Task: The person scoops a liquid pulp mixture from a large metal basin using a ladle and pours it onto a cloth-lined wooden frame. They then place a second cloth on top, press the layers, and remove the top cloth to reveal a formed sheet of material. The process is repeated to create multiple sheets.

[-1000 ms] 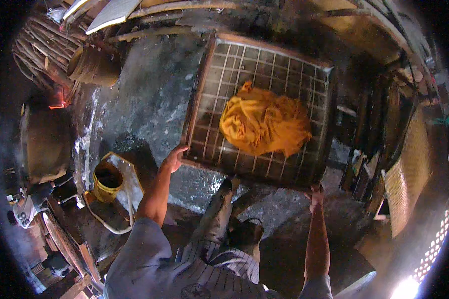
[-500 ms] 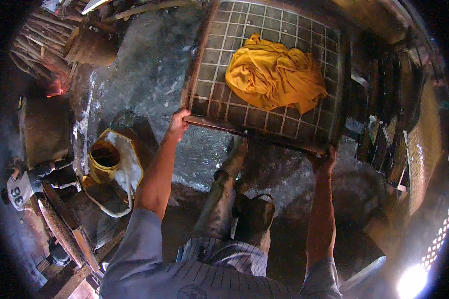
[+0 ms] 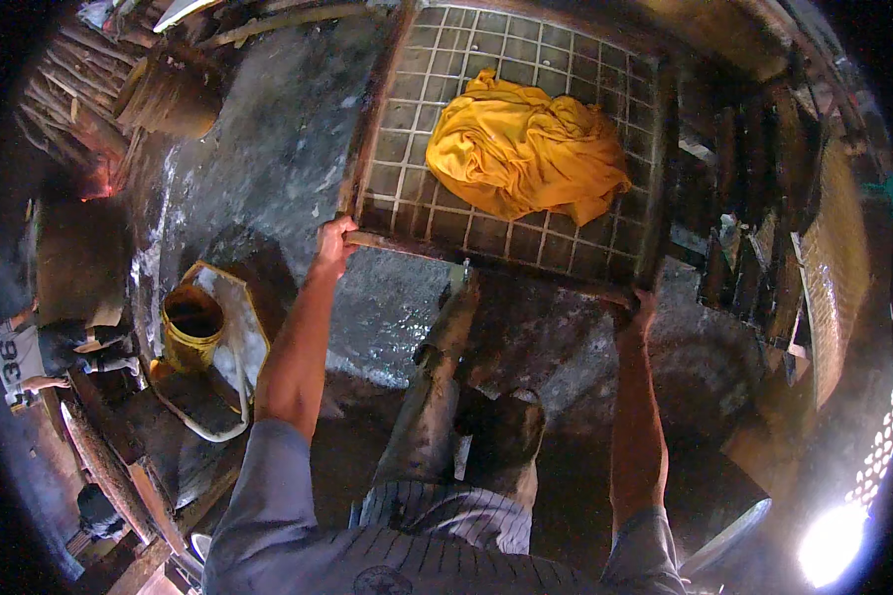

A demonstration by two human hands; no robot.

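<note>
Between my outstretched arms is a wooden-framed tray with a pale grid across its bottom [image 3: 392, 178]. A crumpled yellow-orange cloth [image 3: 526, 149] lies in a heap on the grid. My left hand [image 3: 335, 245] is closed around the handle end at the tray's near left corner. At the near right corner, my right hand [image 3: 637, 307] grips the frame, its fingers partly in shadow. My legs stand just behind the near edge of the tray.
On the left, a yellow bucket [image 3: 193, 327] stands beside a bent pale pipe [image 3: 230, 426]. Beyond it are a stack of sticks [image 3: 74, 79], a glowing fire [image 3: 99, 180] and a woven basket [image 3: 174, 99]. Another person [image 3: 30, 357] is at far left. Dark planks [image 3: 754, 218] line the right.
The tray with the cloth has shifted slightly left in the picture, along with both hands. My grip is the same at both corners. The other person at far left has changed posture.
</note>
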